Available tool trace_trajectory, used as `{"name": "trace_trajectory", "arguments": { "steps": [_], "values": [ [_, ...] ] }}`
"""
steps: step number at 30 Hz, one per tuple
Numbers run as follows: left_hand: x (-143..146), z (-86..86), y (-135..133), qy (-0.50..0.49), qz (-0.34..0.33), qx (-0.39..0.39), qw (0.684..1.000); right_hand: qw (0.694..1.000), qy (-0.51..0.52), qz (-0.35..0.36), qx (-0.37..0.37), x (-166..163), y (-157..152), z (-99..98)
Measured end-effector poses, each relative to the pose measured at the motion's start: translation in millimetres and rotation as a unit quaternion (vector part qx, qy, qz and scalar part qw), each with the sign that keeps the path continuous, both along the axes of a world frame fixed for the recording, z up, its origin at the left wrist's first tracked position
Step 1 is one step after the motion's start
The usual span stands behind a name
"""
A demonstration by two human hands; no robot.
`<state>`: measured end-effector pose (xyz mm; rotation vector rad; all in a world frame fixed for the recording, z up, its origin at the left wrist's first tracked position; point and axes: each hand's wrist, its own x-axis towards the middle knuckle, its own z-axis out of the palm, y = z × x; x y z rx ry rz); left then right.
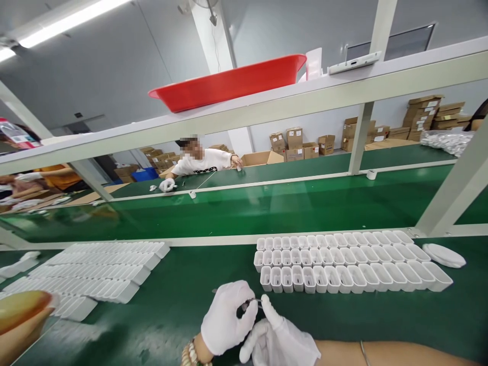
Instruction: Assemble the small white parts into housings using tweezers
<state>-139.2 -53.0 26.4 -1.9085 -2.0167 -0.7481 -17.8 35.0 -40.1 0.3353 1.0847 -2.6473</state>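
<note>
My gloved left hand [230,317] is closed, pinching a small dark piece with a thin metal part [257,301] between thumb and forefinger. My gloved right hand [280,335] is beside it, its fingers partly curled and a raised fingertip at the thin metal end. The piece is too small to identify. Just beyond my right hand, rows of white oblong cups [320,277] stand open side up on the dark green table [183,300].
More white cups [125,290] lie in rows at left, near someone's bare hand [23,343] and a yellow-orange rounded thing [25,307]. White lids [444,255] lie at right. A red tray [229,84] sits on the overhead shelf. A co-worker [202,160] is across the green belt [285,203].
</note>
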Motion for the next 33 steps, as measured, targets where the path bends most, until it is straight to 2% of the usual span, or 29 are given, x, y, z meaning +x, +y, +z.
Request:
{"name": "trace_trajectory", "arguments": {
  "steps": [5, 11, 15, 18, 23, 33],
  "values": [
    [-2.8, 4.5, -1.9, 0.016, -0.029, -0.007, 0.999, 1.0, -0.005, -0.001, -0.014, -3.3, 2.1, -3.9],
    [-5.2, 5.4, -2.5, 0.052, -0.077, -0.014, 0.996, 0.997, -0.01, -0.025, -0.077, -3.7, 4.9, -1.2],
    [-5.3, -0.3, -1.1, 0.056, -0.085, -0.037, 0.994, 0.996, -0.036, -0.029, -0.071, -0.2, 5.3, 3.2],
    [-5.4, -2.4, -0.9, 0.062, -0.084, -0.046, 0.993, 0.996, -0.005, -0.046, -0.07, 2.0, 4.7, 1.0],
    [-5.0, -2.5, -1.1, 0.066, -0.076, -0.049, 0.994, 0.998, 0.015, -0.04, -0.039, 3.8, 3.0, -3.7],
    [-3.2, -1.3, -0.3, 0.062, -0.079, -0.061, 0.993, 0.999, 0.002, -0.049, -0.023, 4.6, 2.2, 2.9]
  ]
}}
